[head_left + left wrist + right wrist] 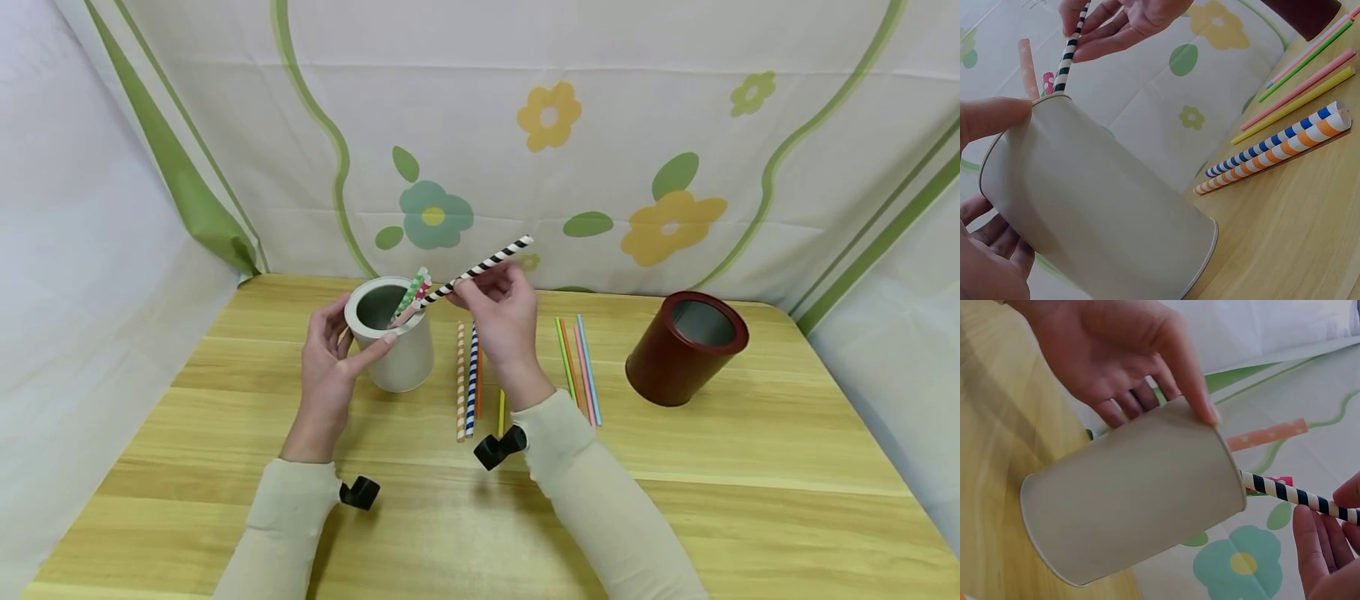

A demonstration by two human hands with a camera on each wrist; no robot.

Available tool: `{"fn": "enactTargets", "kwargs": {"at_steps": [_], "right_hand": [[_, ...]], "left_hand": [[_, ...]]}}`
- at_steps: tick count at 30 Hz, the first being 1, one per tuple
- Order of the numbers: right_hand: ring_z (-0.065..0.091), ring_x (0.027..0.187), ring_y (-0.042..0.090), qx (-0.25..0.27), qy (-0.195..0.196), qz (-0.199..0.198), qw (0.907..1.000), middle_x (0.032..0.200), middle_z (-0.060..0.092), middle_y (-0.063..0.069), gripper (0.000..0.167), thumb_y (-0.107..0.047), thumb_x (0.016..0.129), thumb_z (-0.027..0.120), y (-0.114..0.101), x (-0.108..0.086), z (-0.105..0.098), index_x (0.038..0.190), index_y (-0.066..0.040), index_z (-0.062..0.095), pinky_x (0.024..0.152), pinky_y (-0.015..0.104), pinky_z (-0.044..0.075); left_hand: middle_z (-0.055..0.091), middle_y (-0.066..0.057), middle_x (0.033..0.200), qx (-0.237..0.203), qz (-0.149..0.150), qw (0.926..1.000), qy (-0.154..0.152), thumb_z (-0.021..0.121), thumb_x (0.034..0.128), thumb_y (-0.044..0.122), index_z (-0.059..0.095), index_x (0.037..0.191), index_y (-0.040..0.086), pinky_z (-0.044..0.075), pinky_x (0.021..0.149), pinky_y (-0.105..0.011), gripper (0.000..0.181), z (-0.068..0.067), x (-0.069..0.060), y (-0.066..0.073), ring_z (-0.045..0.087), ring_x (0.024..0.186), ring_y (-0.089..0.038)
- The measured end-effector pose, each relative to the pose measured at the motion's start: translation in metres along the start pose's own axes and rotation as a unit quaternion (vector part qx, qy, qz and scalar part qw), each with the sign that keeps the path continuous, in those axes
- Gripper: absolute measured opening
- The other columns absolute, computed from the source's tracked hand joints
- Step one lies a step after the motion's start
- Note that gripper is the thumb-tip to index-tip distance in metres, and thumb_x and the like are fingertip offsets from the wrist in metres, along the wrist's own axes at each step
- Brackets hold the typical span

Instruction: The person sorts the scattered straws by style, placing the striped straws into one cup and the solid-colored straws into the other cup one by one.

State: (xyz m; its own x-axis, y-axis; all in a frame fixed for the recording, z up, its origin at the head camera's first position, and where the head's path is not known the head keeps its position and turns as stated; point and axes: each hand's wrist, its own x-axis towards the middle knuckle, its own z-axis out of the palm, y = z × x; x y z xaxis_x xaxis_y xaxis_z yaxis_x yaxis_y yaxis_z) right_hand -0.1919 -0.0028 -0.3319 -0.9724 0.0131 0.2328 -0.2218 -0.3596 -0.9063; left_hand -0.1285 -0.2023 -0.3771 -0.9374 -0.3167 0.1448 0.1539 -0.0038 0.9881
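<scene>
My left hand (327,367) grips the cream-white canister (401,362) at its rim, thumb on the near side and fingers round the far left. Over the mouth, my right hand (508,321) pinches a black-and-white striped paper straw (513,248) along its length. This straw slants, its lower end at the canister's rim. Inside the canister lean a green patterned straw (410,293), a red dotted straw (1285,480) and a peach straw with stars (1027,69); their lower parts are hidden. Below the right hand lie an orange-striped straw (461,383) and a blue-striped straw (472,392).
A dark red canister (663,358) stands on the right of the wooden table (750,500). Several thin straws lie left of it, among them a blue straw (589,371) and a green straw (564,358). A yellow straw (502,412) is partly covered by the right arm. Floral cloth hangs behind.
</scene>
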Motion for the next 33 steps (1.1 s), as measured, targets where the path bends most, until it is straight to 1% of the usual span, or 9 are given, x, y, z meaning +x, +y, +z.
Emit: {"fn": "enactTargets", "kwargs": {"at_steps": [2, 8, 10, 13, 15, 20, 24, 33], "right_hand": [[0.069, 0.087, 0.015, -0.013, -0.009, 0.005, 0.9999, 0.099, 0.066, 0.004, 0.027, 0.01, 0.092, 0.069, 0.002, -0.001, 0.002, 0.112, -0.006, 0.061, 0.083, 0.033, 0.069], [0.067, 0.089, 0.014, -0.082, -0.037, 0.005, 0.996, 0.1, 0.067, 0.004, 0.025, 0.004, 0.093, 0.072, 0.008, -0.004, 0.011, 0.114, -0.002, 0.062, 0.085, 0.035, 0.069], [0.067, 0.089, 0.013, -0.11, -0.047, -0.001, 0.9929, 0.1, 0.068, 0.005, 0.025, 0.001, 0.093, 0.073, 0.01, -0.005, 0.013, 0.115, -0.001, 0.062, 0.085, 0.033, 0.069], [0.067, 0.092, 0.013, -0.147, -0.057, -0.008, 0.9874, 0.103, 0.069, 0.005, 0.027, -0.004, 0.094, 0.075, 0.012, -0.006, 0.015, 0.118, 0.0, 0.062, 0.085, 0.028, 0.066], [0.068, 0.094, 0.013, -0.165, -0.06, -0.01, 0.9844, 0.105, 0.07, 0.006, 0.026, -0.006, 0.095, 0.076, 0.013, -0.006, 0.016, 0.118, -0.003, 0.063, 0.086, 0.025, 0.064], [0.069, 0.098, 0.016, -0.181, -0.065, -0.01, 0.9813, 0.107, 0.072, 0.007, 0.024, -0.009, 0.095, 0.076, 0.013, -0.005, 0.017, 0.115, -0.008, 0.063, 0.091, 0.025, 0.062], [0.069, 0.099, 0.016, -0.191, -0.066, -0.009, 0.9793, 0.107, 0.072, 0.007, 0.024, -0.009, 0.094, 0.076, 0.012, -0.006, 0.017, 0.114, -0.008, 0.063, 0.093, 0.026, 0.062], [0.07, 0.099, 0.017, -0.212, -0.064, -0.004, 0.9753, 0.106, 0.074, 0.006, 0.022, -0.009, 0.093, 0.076, 0.009, -0.009, 0.016, 0.112, -0.008, 0.064, 0.093, 0.026, 0.063]], "left_hand": [[0.048, -0.005, 0.158, 0.001, 0.0, 1.0, -0.001, 0.082, 0.0893, -0.003, 0.039, 0.158, 0.008, 0.026, 0.137, -0.036, 0.081, 0.0, 0.0, 0.0, 0.045, 0.148, -0.017], [0.048, -0.004, 0.158, -0.001, -0.004, 1.0, -0.001, 0.082, 0.0901, -0.001, 0.039, 0.158, 0.009, 0.026, 0.137, -0.035, 0.081, 0.0, -0.002, -0.001, 0.045, 0.148, -0.015], [0.048, -0.004, 0.157, -0.004, -0.005, 1.0, 0.0, 0.082, 0.09, -0.001, 0.039, 0.158, 0.009, 0.026, 0.137, -0.035, 0.081, 0.0, -0.002, -0.001, 0.045, 0.147, -0.015], [0.049, -0.004, 0.156, -0.01, -0.003, 0.9999, 0.005, 0.082, 0.0894, -0.002, 0.04, 0.157, 0.009, 0.027, 0.136, -0.034, 0.081, 0.0, -0.002, 0.0, 0.046, 0.147, -0.015], [0.05, -0.004, 0.156, -0.012, 0.0, 0.9999, 0.006, 0.082, 0.0891, -0.003, 0.04, 0.157, 0.009, 0.028, 0.136, -0.033, 0.08, 0.0, -0.001, 0.0, 0.047, 0.146, -0.015], [0.05, -0.004, 0.156, -0.014, 0.006, 0.9999, 0.007, 0.082, 0.0892, -0.003, 0.041, 0.157, 0.009, 0.027, 0.136, -0.033, 0.08, -0.001, 0.0, 0.002, 0.047, 0.147, -0.015], [0.049, -0.004, 0.156, -0.015, 0.004, 0.9998, 0.007, 0.082, 0.0892, -0.003, 0.041, 0.157, 0.009, 0.027, 0.136, -0.034, 0.08, -0.001, 0.0, 0.003, 0.046, 0.147, -0.016], [0.05, -0.003, 0.155, -0.011, 0.002, 0.9999, 0.004, 0.081, 0.0896, -0.004, 0.04, 0.157, 0.008, 0.028, 0.136, -0.034, 0.079, 0.002, -0.001, 0.002, 0.047, 0.146, -0.015]]}}
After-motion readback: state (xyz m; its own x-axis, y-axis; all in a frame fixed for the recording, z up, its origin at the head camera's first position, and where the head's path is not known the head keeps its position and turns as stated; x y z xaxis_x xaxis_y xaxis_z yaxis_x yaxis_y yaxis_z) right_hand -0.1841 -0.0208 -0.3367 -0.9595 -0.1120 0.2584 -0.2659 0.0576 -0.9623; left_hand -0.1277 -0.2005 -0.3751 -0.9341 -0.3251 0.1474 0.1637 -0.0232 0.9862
